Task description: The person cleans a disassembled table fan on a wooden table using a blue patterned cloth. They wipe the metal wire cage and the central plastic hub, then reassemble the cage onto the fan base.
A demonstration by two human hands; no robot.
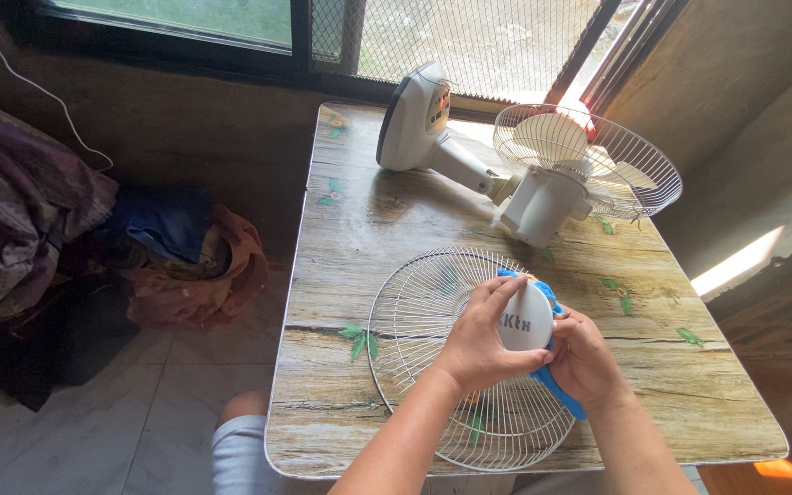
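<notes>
Grille (419,321), a round white wire fan guard, lies flat on the near half of the table (341,229), with its near rim close to the table's front edge. 2 hands work at its centre. The left hand (480,337) is closed around the white round hub cap (525,319) at the middle of the grille: fingers curl over the cap's top, thumb lies along its near side. The right hand (584,359) is closed on a blue cloth (556,385), pressing it against the right side of the cap; the cloth shows above the cap and trails below the hand toward the grille's rim. Both forearms enter from the bottom edge of the view. A knee in light shorts (238,440) shows below the table's left front corner.

Farther back on the table, well apart from the grille, the fan body (543,202) lies on its side. Its rear guard (598,156) and white blades (552,137) face the right rear corner; its round base (412,115) stands on edge near the rear edge, joined by a short neck.

On the floor to the left lies a heap of clothes (167,257). A window (469,37) with mesh runs behind the table.
</notes>
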